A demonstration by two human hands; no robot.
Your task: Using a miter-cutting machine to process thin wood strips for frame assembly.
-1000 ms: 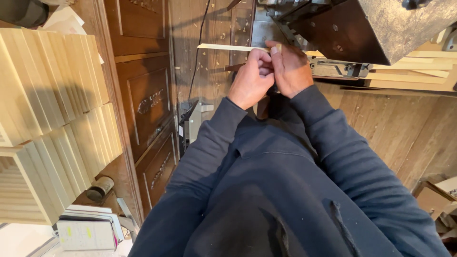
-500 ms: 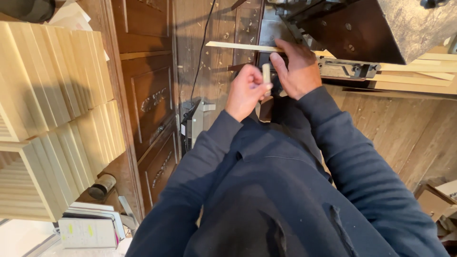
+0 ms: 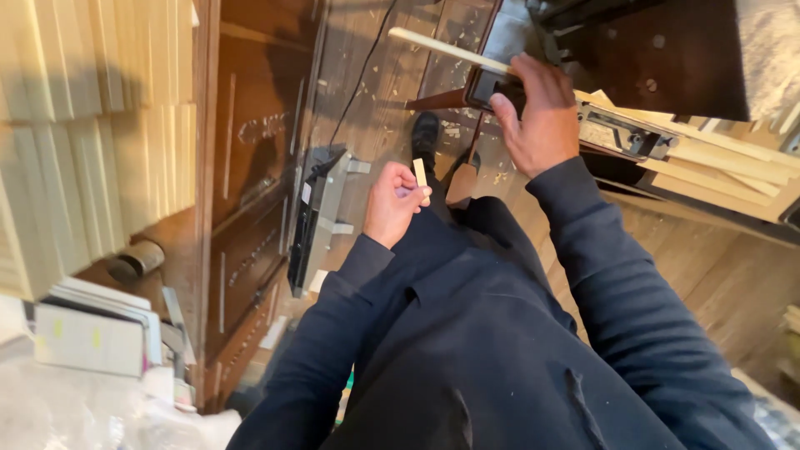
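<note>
Pale wood offcut (image 3: 421,172) upright, pinched in left hand (image 3: 393,202) fingers; right hand (image 3: 540,117) gripping long strip (image 3: 446,50) lying sideways

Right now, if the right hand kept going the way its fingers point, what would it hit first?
The right hand already rests on a long pale wood strip and a dark block; beyond that likely the dark machine, though depth is unclear.

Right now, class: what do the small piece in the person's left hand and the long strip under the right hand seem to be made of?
Small piece in the left hand: apparently bare, unfinished wood, going by its pale matte tan and square-cut ends. Long strip under the right hand: likely the same light wood, equally pale and matte; its grain is too fine to see.
</note>
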